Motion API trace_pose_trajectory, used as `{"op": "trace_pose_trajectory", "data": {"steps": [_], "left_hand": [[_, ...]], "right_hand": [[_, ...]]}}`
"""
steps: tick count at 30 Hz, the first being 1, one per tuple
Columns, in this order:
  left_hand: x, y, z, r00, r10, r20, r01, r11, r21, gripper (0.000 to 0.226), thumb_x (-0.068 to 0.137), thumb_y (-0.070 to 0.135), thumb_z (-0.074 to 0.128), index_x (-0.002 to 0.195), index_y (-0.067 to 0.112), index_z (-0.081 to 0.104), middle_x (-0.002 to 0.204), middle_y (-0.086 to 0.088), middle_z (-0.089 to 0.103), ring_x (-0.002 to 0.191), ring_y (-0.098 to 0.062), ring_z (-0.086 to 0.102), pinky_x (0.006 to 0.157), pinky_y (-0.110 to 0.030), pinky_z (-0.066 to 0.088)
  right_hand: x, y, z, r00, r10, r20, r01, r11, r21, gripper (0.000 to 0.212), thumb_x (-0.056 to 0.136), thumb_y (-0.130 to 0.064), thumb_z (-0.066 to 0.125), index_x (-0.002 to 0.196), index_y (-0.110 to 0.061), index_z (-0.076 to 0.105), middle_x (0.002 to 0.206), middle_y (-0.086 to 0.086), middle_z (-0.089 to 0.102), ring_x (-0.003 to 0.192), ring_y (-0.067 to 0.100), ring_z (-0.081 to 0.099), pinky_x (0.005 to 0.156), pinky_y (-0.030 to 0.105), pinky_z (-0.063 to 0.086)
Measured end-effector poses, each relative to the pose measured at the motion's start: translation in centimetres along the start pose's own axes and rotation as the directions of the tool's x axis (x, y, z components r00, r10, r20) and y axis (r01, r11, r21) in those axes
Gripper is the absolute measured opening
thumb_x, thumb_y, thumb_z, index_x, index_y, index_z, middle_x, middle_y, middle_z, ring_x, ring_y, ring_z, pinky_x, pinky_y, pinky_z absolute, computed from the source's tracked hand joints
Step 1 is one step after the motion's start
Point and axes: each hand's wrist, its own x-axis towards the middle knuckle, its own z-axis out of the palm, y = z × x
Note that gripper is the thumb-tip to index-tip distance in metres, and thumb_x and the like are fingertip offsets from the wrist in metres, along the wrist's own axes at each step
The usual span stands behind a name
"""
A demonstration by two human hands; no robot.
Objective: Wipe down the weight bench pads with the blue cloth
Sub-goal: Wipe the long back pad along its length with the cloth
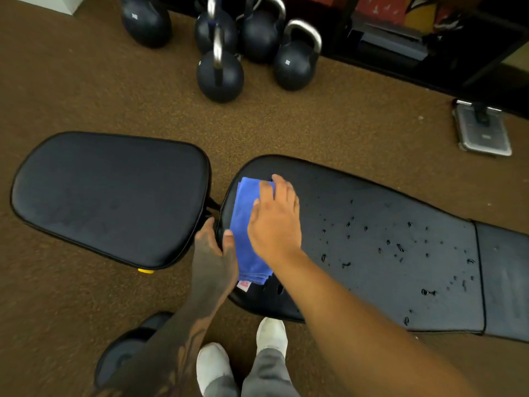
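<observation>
A folded blue cloth [245, 224] lies on the left end of the long black back pad [372, 267], which is dotted with liquid drops. My right hand [274, 222] lies flat on the cloth, fingers spread, pressing it onto the pad. My left hand [213, 253] grips the pad's left edge, thumb on top beside the cloth, fingers in the gap between the pads. The separate black seat pad [111, 196] sits to the left.
Several black kettlebells [220, 75] stand on the brown carpet beyond the bench. A grey metal footplate [483, 133] lies at the far right near a dark rack. A dark bench wheel [128, 348] and my white shoes [243, 353] are below.
</observation>
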Motion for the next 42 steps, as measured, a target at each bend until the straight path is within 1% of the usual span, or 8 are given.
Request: {"op": "trace_pose_trajectory", "data": {"steps": [3, 6, 12, 19, 26, 34, 39, 42], "left_hand": [[2.1, -0.5, 0.2, 0.985, -0.144, 0.095, 0.157, 0.978, -0.141, 0.049, 0.103, 0.034, 0.033, 0.15, 0.018, 0.038, 0.153, -0.006, 0.043, 0.141, -0.023, 0.039, 0.116, -0.033, 0.026], [4.7, -2.3, 0.6, 0.943, -0.245, 0.224, 0.309, 0.894, -0.325, 0.049, 0.092, 0.05, 0.034, 0.132, 0.035, 0.059, 0.131, 0.004, 0.065, 0.123, -0.016, 0.06, 0.112, -0.043, 0.041], [4.7, -2.1, 0.7, 0.936, -0.185, 0.298, 0.306, 0.846, -0.436, 0.043, 0.106, 0.031, 0.029, 0.148, 0.027, 0.039, 0.139, 0.005, 0.056, 0.124, -0.012, 0.057, 0.112, -0.037, 0.041], [6.0, -3.6, 1.1, 0.939, -0.178, 0.295, 0.278, 0.897, -0.342, 0.059, 0.089, 0.054, 0.032, 0.147, 0.041, 0.036, 0.145, 0.009, 0.051, 0.129, -0.014, 0.052, 0.113, -0.042, 0.04], [6.7, -3.7, 1.4, 0.933, -0.177, 0.313, 0.293, 0.879, -0.376, 0.054, 0.094, 0.046, 0.032, 0.147, 0.036, 0.037, 0.146, 0.006, 0.051, 0.129, -0.014, 0.053, 0.113, -0.043, 0.04], [6.6, -3.4, 1.6, 0.95, -0.159, 0.268, 0.246, 0.911, -0.332, 0.059, 0.088, 0.056, 0.031, 0.145, 0.041, 0.038, 0.148, 0.007, 0.049, 0.132, -0.015, 0.048, 0.113, -0.044, 0.039], [7.0, -3.6, 1.9, 0.955, -0.129, 0.265, 0.219, 0.913, -0.343, 0.049, 0.1, 0.043, 0.028, 0.147, 0.034, 0.039, 0.145, 0.005, 0.051, 0.129, -0.013, 0.051, 0.111, -0.04, 0.041], [7.2, -3.7, 2.0, 0.962, -0.138, 0.235, 0.213, 0.918, -0.334, 0.047, 0.099, 0.044, 0.028, 0.143, 0.036, 0.042, 0.14, 0.002, 0.056, 0.125, -0.016, 0.055, 0.109, -0.045, 0.044]], "right_hand": [[-2.1, -0.5, 1.5, 0.983, -0.042, 0.177, 0.049, 0.998, -0.037, 0.057, 0.103, -0.025, 0.031, 0.156, -0.009, 0.015, 0.164, 0.018, 0.0, 0.151, 0.033, -0.004, 0.122, 0.045, 0.001], [-2.9, -0.6, 2.9, 0.972, -0.045, 0.23, 0.062, 0.996, -0.064, 0.065, 0.104, -0.04, 0.023, 0.157, -0.013, -0.003, 0.164, 0.014, -0.015, 0.15, 0.03, -0.018, 0.121, 0.044, -0.008], [-6.1, 0.2, 3.7, 0.963, -0.13, 0.234, 0.149, 0.987, -0.065, 0.074, 0.098, -0.05, 0.021, 0.158, -0.013, 0.0, 0.165, 0.013, -0.012, 0.151, 0.027, -0.017, 0.122, 0.046, -0.004], [-1.5, 0.9, 3.2, 0.983, 0.001, 0.183, 0.024, 0.99, -0.136, 0.072, 0.101, -0.045, 0.026, 0.157, -0.009, -0.003, 0.164, 0.016, -0.013, 0.151, 0.03, -0.016, 0.122, 0.044, -0.006], [-3.1, 2.4, 2.4, 0.924, -0.252, 0.288, 0.3, 0.945, -0.134, 0.075, 0.1, -0.05, 0.025, 0.157, -0.012, -0.002, 0.165, 0.011, -0.014, 0.15, 0.024, -0.018, 0.123, 0.043, -0.005], [3.4, 2.2, 2.1, 0.98, 0.011, 0.199, 0.018, 0.989, -0.146, 0.074, 0.101, -0.047, 0.028, 0.157, -0.013, -0.007, 0.164, 0.016, -0.014, 0.15, 0.031, -0.016, 0.122, 0.046, -0.004], [2.6, 1.9, 2.6, 0.937, -0.242, 0.253, 0.29, 0.941, -0.176, 0.073, 0.099, -0.049, 0.028, 0.158, -0.017, -0.001, 0.164, 0.016, -0.011, 0.151, 0.031, -0.014, 0.122, 0.046, -0.003], [2.5, 4.1, 2.0, 0.948, -0.218, 0.233, 0.262, 0.948, -0.181, 0.073, 0.099, -0.049, 0.027, 0.158, -0.017, 0.0, 0.165, 0.01, -0.01, 0.152, 0.026, -0.013, 0.123, 0.044, -0.004]]}}
